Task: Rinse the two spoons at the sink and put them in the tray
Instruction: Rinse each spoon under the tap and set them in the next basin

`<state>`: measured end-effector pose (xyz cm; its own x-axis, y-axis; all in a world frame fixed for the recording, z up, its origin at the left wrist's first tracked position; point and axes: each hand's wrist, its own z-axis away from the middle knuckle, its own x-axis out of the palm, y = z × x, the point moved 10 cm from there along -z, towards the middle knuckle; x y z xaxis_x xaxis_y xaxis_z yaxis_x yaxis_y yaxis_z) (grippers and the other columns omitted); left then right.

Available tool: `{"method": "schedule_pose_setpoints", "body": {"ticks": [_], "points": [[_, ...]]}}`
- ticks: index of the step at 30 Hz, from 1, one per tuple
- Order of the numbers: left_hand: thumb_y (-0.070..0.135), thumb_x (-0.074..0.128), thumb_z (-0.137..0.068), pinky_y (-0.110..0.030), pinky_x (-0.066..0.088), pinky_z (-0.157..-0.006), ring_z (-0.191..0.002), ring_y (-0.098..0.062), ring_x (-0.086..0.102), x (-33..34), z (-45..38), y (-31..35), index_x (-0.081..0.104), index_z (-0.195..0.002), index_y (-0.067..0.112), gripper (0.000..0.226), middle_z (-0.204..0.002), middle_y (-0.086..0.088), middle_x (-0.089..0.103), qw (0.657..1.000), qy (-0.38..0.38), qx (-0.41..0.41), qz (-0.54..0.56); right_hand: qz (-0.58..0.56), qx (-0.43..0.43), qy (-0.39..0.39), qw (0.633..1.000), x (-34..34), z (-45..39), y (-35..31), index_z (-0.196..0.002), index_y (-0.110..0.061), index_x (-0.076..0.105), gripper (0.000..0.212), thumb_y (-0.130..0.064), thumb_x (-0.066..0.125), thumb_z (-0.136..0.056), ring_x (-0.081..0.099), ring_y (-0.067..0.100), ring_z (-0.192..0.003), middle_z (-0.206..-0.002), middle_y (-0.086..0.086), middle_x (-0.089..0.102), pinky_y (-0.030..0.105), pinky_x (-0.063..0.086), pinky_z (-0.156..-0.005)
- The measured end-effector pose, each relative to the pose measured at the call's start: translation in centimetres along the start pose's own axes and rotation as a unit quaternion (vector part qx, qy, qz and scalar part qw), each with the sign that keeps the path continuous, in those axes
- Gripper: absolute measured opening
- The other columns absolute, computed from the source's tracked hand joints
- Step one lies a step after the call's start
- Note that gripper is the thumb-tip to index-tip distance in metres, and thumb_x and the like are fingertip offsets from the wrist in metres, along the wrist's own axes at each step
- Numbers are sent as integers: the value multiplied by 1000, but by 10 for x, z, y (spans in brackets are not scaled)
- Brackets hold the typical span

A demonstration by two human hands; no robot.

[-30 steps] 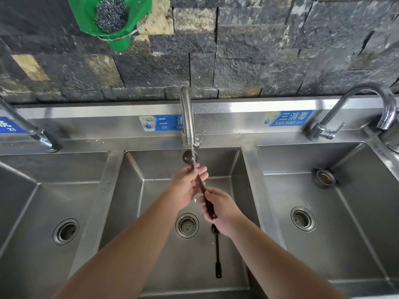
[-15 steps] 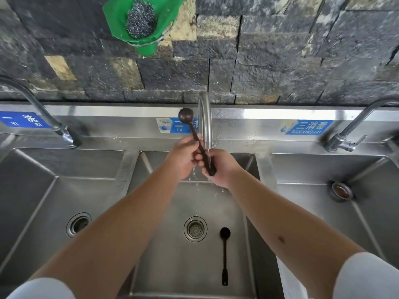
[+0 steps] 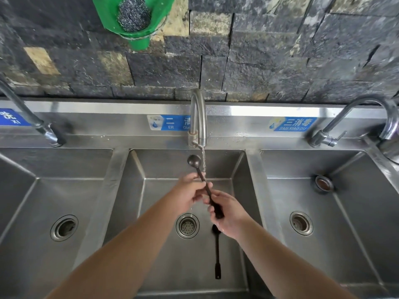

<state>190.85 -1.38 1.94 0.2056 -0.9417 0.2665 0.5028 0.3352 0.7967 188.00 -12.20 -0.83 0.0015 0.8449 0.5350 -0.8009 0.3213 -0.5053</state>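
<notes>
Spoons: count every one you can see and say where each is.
2. One spoon is held by the left hand and right hand under the running middle tap; the other spoon lies on the middle basin floor.

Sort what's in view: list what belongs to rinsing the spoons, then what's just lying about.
In the job:
held spoon, gripped by left hand and right hand
second spoon on the middle basin floor
running middle tap

Lying about:
steel scourer in green holder
sink strainer in right basin
</notes>
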Motion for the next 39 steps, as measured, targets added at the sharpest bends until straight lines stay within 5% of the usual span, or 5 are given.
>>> {"method": "schedule_pose_setpoints", "body": {"ticks": [11,16,20,31,39], "points": [[23,56,-94,-29,42,-71,-84,-12,72,27,34,-114,66,-102,20,13,-96,2,76,988,-52,-124,-73,137,-67,237,959,-86,77,58,-95,-16,73,25,0,55,-89,48,9,-45,-54,-3,62,21,33,-40],[9,61,-89,-19,44,-52,-75,-14,70,43,44,-131,62,-99,18,13,-87,-3,77,988,-59,-139,-34,420,-144,343,828,-88,107,37,-89,-33,69,14,-21,62,-87,64,8,-63,-73,-7,72,17,43,-49],[3,60,-90,-23,42,-52,-70,-18,66,60,48,-137,62,-109,13,21,-86,-9,75,989,-64,-134,-2,458,-201,360,788,-89,120,30,-91,-28,67,9,-23,61,-88,61,7,-78,-85,-8,67,16,42,-62],[7,64,-88,-15,35,-39,-54,-8,63,146,13,-136,66,-88,16,9,-83,-7,72,990,-52,-60,-116,415,-184,347,821,-185,126,-21,-78,-43,63,23,-22,61,-86,63,-1,-65,-70,-15,70,14,45,-55],[6,49,-97,-15,44,-47,-46,0,59,291,-50,-170,64,-111,11,21,-78,-1,63,972,-76,-86,-203,410,-119,351,833,-324,108,-114,-92,-26,75,16,-32,65,-82,69,10,-75,-77,-8,76,22,49,-61]]}}
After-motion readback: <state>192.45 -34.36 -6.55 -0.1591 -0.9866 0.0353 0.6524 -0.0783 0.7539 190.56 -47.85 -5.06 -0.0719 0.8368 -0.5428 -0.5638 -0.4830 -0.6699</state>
